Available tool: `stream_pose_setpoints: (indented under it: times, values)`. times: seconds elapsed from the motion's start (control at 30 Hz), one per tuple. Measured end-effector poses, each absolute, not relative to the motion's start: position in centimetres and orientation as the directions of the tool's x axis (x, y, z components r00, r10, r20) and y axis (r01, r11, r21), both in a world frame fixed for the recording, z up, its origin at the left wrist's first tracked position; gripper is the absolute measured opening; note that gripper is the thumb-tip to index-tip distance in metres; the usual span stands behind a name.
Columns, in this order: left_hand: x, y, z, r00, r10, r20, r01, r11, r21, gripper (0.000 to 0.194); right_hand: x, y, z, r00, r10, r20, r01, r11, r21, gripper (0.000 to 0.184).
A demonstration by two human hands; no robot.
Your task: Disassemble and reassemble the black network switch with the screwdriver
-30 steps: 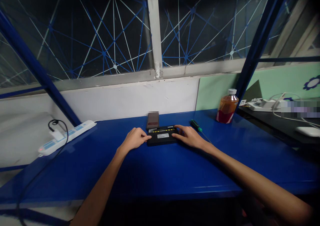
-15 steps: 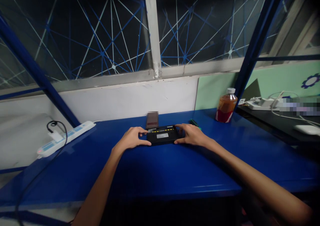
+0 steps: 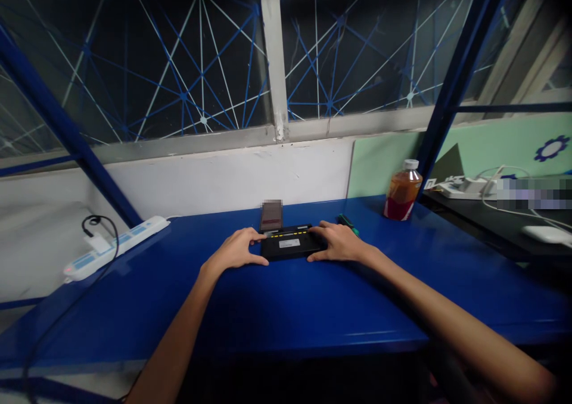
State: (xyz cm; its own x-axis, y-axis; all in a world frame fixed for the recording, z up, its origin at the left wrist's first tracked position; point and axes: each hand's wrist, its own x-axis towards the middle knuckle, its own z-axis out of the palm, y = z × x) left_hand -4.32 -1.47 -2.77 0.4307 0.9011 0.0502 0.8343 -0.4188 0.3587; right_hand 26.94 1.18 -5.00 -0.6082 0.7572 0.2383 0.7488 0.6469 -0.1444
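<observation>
On the blue table lies a flat black box with a white label and a row of yellow marks along its far side. My left hand grips its left end, fingers at the far side and thumb at the near corner. At the right end my right hand holds the box, its fingers over the top and its thumb by the near edge. Just behind the box rests a dark flat phone-like object, partly blurred out. A small green and black item sits beyond my right hand, partly hidden.
A bottle of amber drink with a red label stands at the back right. On the left is a white power strip with a plug and a black cable. White cables and a charger lie on the black table at the right.
My right hand has shifted slightly left, its fingers now further over the box top. My left thumb sits a little lower at the near corner. The box has barely moved.
</observation>
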Motion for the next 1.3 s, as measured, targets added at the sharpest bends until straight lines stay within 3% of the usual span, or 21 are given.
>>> stream_pose_setpoints:
  times: [0.4, 0.93, 1.3]
  values:
    - [-4.17, -1.35, -2.91, 0.438, 0.896, 0.072, 0.803, -0.427, 0.415, 0.069, 26.95, 1.49, -4.92, -0.638, 0.724, 0.263, 0.715, 0.684, -0.149, 0.079]
    - [-3.99, -1.07, -3.12, 0.429, 0.887, 0.172, 0.741, -0.454, 0.494, 0.059, 27.71, 1.72, -4.19, -0.618, 0.710, 0.339, 0.665, 0.701, -0.257, 0.073]
    - [-3.94, -1.01, -3.40, 0.436, 0.887, 0.153, 0.727, -0.447, 0.522, 0.059, 27.68, 2.23, -4.89, -0.635, 0.709, 0.306, 0.673, 0.703, -0.231, 0.076]
